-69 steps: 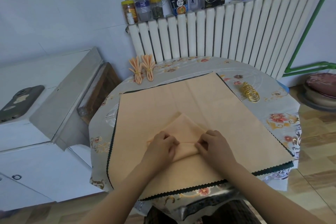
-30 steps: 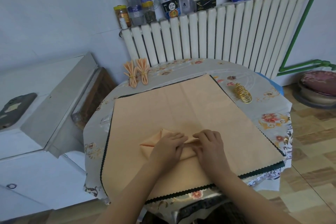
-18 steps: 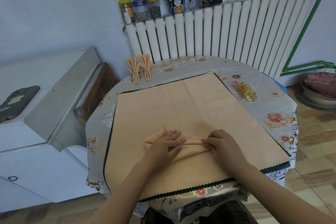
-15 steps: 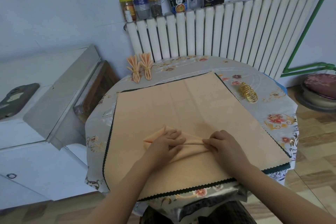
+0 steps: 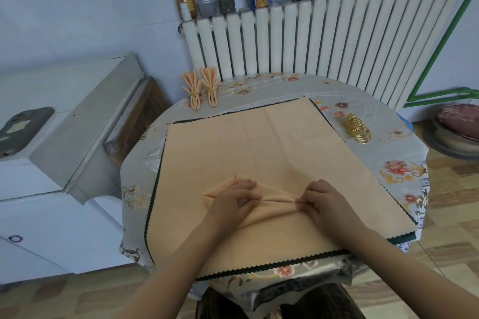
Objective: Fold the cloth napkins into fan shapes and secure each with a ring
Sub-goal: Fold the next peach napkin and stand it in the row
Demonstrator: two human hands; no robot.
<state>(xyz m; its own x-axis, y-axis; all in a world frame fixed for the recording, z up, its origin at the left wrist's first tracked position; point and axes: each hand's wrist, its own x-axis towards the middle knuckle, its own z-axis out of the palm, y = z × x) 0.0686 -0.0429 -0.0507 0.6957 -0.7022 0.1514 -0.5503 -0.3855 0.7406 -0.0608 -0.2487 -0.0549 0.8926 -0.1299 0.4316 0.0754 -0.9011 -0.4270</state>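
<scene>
The left hand (image 5: pixel 233 202) and the right hand (image 5: pixel 322 201) both work on a peach napkin (image 5: pixel 274 206) lying on the near middle of the round bench (image 5: pixel 394 189). The left hand's grip is closed on the napkin's left part, fingers curled over the cloth with the fingertips at a fold line. The right hand's grip pinches the same fold at its right end, thumb and fingers drawn together on the pleat. A thin crease runs straight between the two grips. One pointed corner of the napkin sticks out beyond the left hand, to its far left side.

The napkin sits on top of a large peach cloth (image 5: pixel 272 142) with a dark zigzag edge, which spreads out under and all round both hands.

Well beyond the right hand, off the cloth's far right edge, lies a row of gold rings (image 5: pixel 357 131) on the flowered bench cover. Well beyond the left hand, at the far edge of the bench, lie two finished fan napkins (image 5: pixel 203 88) side by side, each cinched by a ring. Behind the bench stands a white radiator (image 5: pixel 324 33) with jars and bottles along its top.
</scene>
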